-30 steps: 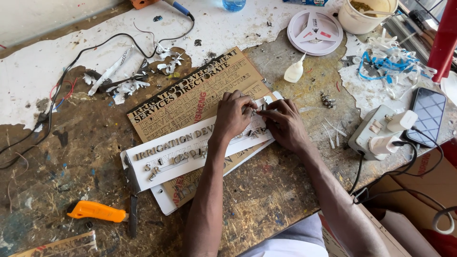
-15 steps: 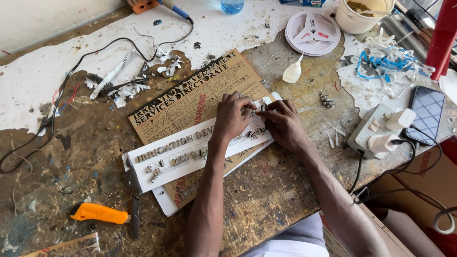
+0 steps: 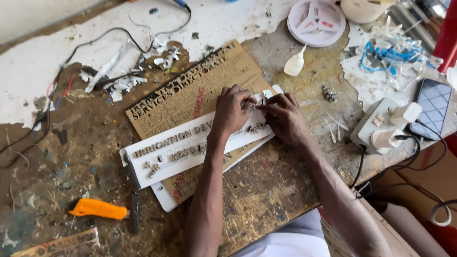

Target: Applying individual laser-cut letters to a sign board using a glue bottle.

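An orange utility knife (image 3: 97, 208) is seen at eight o'clock on the scarred worktop (image 3: 266, 190). At centre, a white sign strip (image 3: 171, 152) carrying small cut-out letters (image 3: 164, 159) is laid over a brown lettered board (image 3: 190, 95). The left hand (image 3: 232, 110) and right hand (image 3: 284, 116) are met at the strip's right end, fingers pinched closed on a small letter piece (image 3: 254, 105). A glue bottle (image 3: 295, 63) lies at one o'clock, a white spool (image 3: 316, 21) beyond it.

My hands meet on the sign strip (image 3: 190, 143), which lies over the lettered board (image 3: 185, 95). Glue bottle (image 3: 295, 63) behind them, power strip (image 3: 381, 126) right, utility knife (image 3: 97, 208) front-left on the tabletop (image 3: 266, 190).
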